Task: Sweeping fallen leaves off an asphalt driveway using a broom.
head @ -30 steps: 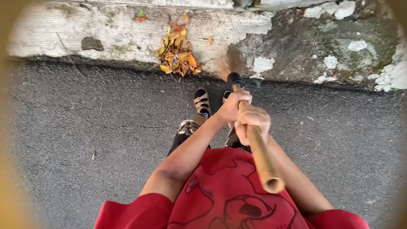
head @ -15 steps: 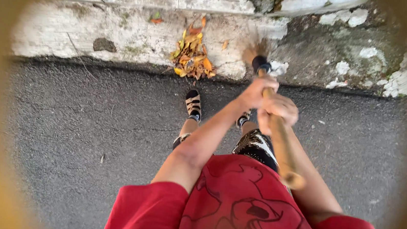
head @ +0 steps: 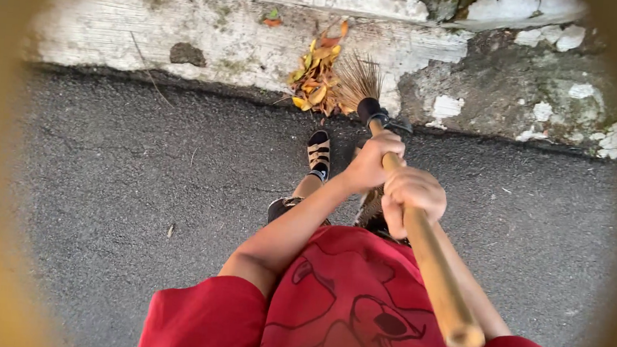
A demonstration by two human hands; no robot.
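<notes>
Head view: both hands grip the wooden broom handle (head: 427,258); the left hand (head: 369,164) closes round it nearer the bristles, the right hand (head: 412,197) just behind it, touching; the straw bristles (head: 354,81) press against the pile of dry leaves (head: 316,81) at the foot of the weathered kerb (head: 209,31); a sandalled foot (head: 318,152) stands on the asphalt (head: 137,181) near the leaves; no container shows.

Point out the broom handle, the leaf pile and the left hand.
broom handle (head: 437,274): head view, bare wood below the hands.
leaf pile (head: 314,85): head view, middle of the heap at the curb.
left hand (head: 370,162): head view, back of hand.
</notes>
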